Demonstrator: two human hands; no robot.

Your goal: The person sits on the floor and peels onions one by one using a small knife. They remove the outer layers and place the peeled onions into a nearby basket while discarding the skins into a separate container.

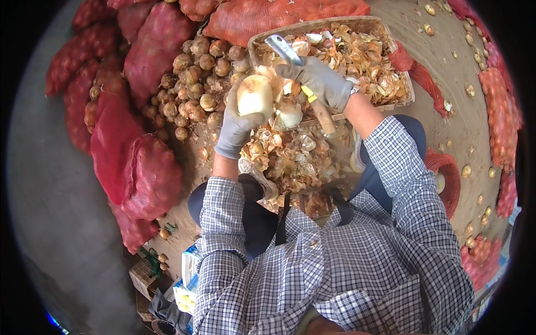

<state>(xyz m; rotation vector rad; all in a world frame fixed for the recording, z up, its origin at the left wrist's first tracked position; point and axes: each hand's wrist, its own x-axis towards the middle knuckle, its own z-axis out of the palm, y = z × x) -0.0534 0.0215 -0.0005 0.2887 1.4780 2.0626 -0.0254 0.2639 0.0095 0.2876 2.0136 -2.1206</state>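
My left hand, in a grey glove, is closed round a large onion. Most of this onion is bare and white, with brownish colour near its top. To its right, my gloved right hand grips a knife-like tool. A flat metal end sticks out beyond the fingers, and a yellow band and brown handle-like part show below; the middle is hidden by the hand. Another pale onion lies just below and between the hands. Loose onion skins are heaped beneath them.
A wide crate full of skins stands beyond my right hand. Unpeeled onions are piled at the left, beside full red mesh sacks. An orange-red sack lies behind the crate. Scattered onions and more sacks are at the right.
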